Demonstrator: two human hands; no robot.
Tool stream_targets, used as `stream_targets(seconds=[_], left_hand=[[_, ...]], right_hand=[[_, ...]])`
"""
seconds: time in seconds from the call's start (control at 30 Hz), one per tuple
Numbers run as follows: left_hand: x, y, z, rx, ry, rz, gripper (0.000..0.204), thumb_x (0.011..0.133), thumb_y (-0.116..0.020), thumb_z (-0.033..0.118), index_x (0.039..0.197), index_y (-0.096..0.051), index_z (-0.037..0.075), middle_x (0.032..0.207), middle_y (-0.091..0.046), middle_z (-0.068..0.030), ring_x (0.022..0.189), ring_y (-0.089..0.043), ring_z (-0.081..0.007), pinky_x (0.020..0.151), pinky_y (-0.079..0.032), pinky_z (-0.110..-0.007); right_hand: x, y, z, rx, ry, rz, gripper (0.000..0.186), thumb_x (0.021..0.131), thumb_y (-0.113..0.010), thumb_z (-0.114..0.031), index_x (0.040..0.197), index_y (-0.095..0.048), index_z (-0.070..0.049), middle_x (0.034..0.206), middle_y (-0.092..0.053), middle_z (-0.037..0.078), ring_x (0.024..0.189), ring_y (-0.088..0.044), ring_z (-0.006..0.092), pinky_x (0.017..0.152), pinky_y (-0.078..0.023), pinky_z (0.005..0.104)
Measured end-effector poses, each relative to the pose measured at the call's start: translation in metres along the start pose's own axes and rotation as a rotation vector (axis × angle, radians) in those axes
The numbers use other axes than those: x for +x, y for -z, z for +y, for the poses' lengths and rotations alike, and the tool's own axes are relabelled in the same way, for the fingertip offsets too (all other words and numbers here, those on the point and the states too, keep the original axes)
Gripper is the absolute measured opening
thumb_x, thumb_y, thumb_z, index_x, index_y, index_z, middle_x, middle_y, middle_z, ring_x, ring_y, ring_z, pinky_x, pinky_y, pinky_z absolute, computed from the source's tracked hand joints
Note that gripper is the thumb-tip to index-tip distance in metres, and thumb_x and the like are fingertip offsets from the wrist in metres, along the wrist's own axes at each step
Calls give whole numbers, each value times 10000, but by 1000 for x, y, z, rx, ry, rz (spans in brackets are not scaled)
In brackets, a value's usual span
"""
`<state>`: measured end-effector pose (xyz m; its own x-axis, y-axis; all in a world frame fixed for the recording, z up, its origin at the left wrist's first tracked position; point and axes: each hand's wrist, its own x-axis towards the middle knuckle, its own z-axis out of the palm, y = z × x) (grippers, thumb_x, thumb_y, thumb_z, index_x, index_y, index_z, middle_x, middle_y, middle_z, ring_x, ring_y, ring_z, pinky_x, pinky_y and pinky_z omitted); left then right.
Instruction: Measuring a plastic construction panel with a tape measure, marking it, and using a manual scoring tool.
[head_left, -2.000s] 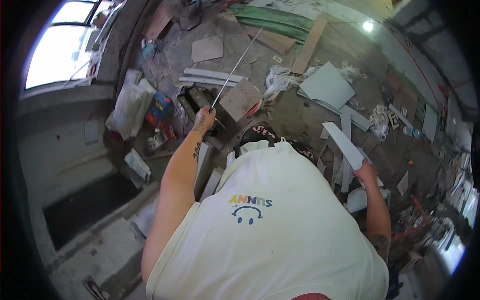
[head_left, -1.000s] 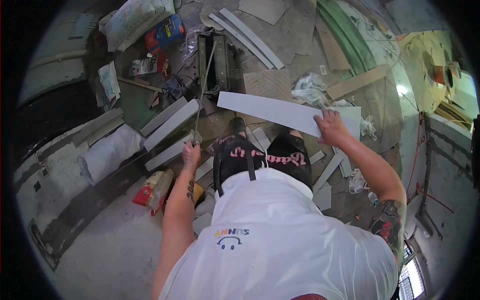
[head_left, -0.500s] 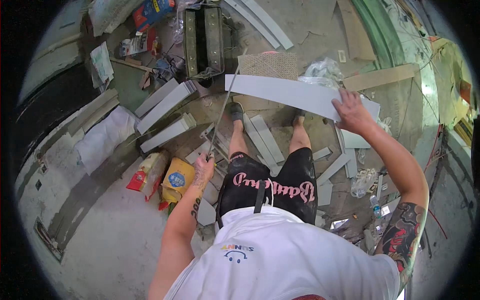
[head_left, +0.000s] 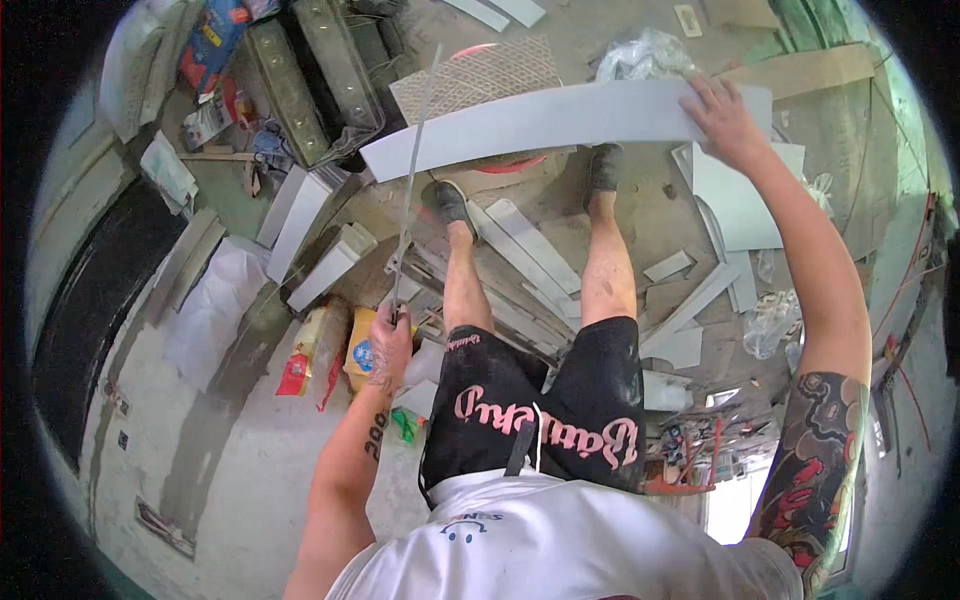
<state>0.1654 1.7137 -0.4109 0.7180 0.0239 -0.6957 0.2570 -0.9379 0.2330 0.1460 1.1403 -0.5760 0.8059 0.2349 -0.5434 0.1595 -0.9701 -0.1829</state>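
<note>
A long white board [head_left: 560, 118] lies crosswise in front of me, over a mesh-patterned panel [head_left: 480, 78] with something red and round beneath. My right hand [head_left: 728, 122] grips the board near its right end, fingers spread over the face and far edge; the underside is hidden. My left hand [head_left: 392, 335] is closed round the lower end of a long, thin metal strip [head_left: 412, 180]. The strip slants up and away, crossing the board near its left end. Whether it is a blade or a rule is too small to tell.
My feet stand among white board offcuts [head_left: 525, 245]. More boards are stacked at left [head_left: 300, 215], beside yellow and red bags [head_left: 315, 350]. A long dark tool bag [head_left: 345, 75] lies open at far left. Clear plastic [head_left: 645, 55] and a brown strip [head_left: 805, 78] lie at far right.
The view has shifted. The white board now extends farther past my right hand, and its left end sits lower in view. Both hands keep their holds.
</note>
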Motion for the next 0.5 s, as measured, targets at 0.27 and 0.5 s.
stream_targets(seconds=[0.27, 0.5], left_hand=[[57, -43, 24, 14, -200, -87, 150, 826, -535, 126, 913, -546, 4, 660, -524, -195, 575, -496, -299, 559, -411, -364], [68, -76, 44, -28, -180, -155, 188, 794, -555, 97, 948, -560, -9, 706, -557, -213, 643, -548, -363, 610, -444, -399]], right_hand=[[69, -46, -8, -118, -20, 138, 805, 606, -746, -117, 1312, -368, -198, 1433, -259, 87, 1320, -274, 254, 1082, -232, 464], [58, -27, -38, 29, -94, 269, 689, 709, -686, -219, 1319, -368, -175, 1431, -268, 80, 1313, -287, 264, 1050, -253, 468]])
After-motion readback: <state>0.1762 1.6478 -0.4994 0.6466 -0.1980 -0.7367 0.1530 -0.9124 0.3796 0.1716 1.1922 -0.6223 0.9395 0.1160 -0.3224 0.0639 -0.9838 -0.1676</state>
